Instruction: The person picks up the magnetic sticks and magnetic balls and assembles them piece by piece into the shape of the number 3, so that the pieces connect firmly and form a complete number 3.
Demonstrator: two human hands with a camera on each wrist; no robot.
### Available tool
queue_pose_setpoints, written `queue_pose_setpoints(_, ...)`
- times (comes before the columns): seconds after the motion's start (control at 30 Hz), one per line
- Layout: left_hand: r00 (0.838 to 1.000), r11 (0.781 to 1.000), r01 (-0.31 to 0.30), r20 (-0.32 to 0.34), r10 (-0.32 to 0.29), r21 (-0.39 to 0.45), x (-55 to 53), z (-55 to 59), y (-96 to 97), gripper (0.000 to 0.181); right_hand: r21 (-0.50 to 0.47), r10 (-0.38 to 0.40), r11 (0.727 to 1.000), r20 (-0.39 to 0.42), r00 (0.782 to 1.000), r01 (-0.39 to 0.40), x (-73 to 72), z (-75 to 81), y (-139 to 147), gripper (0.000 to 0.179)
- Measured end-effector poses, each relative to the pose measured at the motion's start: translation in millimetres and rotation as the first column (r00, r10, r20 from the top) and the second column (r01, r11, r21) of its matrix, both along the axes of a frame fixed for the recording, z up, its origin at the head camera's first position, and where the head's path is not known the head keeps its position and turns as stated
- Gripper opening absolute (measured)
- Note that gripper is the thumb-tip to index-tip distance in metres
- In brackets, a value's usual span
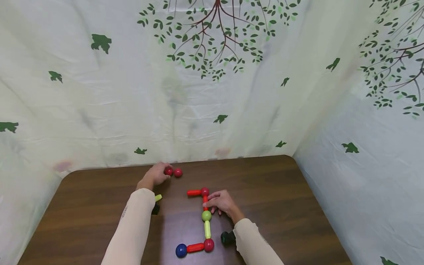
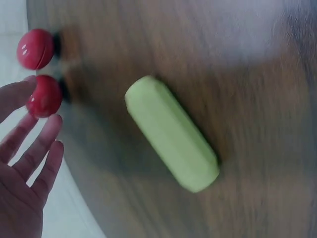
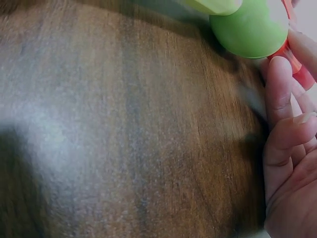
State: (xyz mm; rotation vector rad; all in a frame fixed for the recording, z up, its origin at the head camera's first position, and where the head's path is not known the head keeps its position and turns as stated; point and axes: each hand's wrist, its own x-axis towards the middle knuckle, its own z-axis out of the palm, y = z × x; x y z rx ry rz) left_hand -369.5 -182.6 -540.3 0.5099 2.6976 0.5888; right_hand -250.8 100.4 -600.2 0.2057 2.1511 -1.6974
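Observation:
At the table's far edge, my left hand has its thumb and fingers around a red ball. Another red ball lies right beside that one. My right hand pinches a red rod between thumb and fingers. This rod belongs to a chain of balls and rods lying on the table. Its far end has a red ball with a red side rod. Nearer me follow a green ball, a yellow-green rod, a red corner ball, another red rod and a blue ball.
A loose yellow-green rod lies near my left forearm, with a dark piece partly hidden by the sleeve. Beside my right sleeve sits a dark green piece. Leaf-printed cloth hangs behind the wooden table.

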Motion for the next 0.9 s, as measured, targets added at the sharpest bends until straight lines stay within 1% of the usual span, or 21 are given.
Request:
queue_pose_setpoints(0.1, 0.999, 1.0, -0.029, 0.017, 0.029, -0.006, 5.1, -5.1, 1.2, 0.031, 0.022, -0.002, 1.0, 0.009, 1.0, 0.001, 3.9, -0.5, -1.0, 0.03)
queue_pose_setpoints(0.17, 0.999, 0.999, -0.051, 0.017, 0.051, -0.015, 8.4, -7.7, -0.3, 0.028, 0.031, -0.003, 1.0, 0.018, 1.0, 0.003, 5.9, 0.1, -2.1, 0.03)
queue_pose_setpoints(0.3, 0.997, 0.996, -0.079, 0.002, 0.079, -0.041, 16.1, -10.3, -8.2, 0.028, 0.028, 0.018, 0.999, 0.021, 1.0, -0.018, 7.2, 1.3, -6.3, 0.031)
queue_pose_setpoints(0.5, 0.996, 0.996, -0.085, 0.006, 0.086, -0.033, 31.3, -7.8, -19.9, 0.027, 0.021, 0.03, 0.999, 0.013, 0.999, -0.03, 6.0, 3.7, -10.9, 0.029)
queue_pose_setpoints(0.53, 0.997, 0.997, -0.076, -0.001, 0.076, -0.03, 33.8, -6.8, -21.3, 0.027, 0.022, 0.03, 0.999, 0.013, 0.999, -0.031, 5.7, 4.0, -11.1, 0.03)
queue_pose_setpoints(0.67, 0.999, 0.999, -0.047, -0.009, 0.047, 0.01, 43.0, -1.8, -23.2, 0.029, 0.029, 0.032, 0.999, 0.005, 0.999, -0.033, 4.9, 4.5, -10.3, 0.032)
queue_pose_setpoints(0.73, 0.999, 0.997, -0.05, 0.019, 0.049, 0.064, 46.8, 1.4, -22.6, 0.031, 0.029, 0.032, 0.999, 0.009, 0.999, -0.032, 4.6, 3.8, -9.5, 0.033)
queue_pose_setpoints(0.9, 0.99, 0.98, -0.104, 0.112, 0.086, 0.171, 54.5, 9.8, -20.4, 0.033, 0.023, 0.025, 0.999, 0.006, 1.0, -0.025, 5.0, 1.9, -6.9, 0.033)
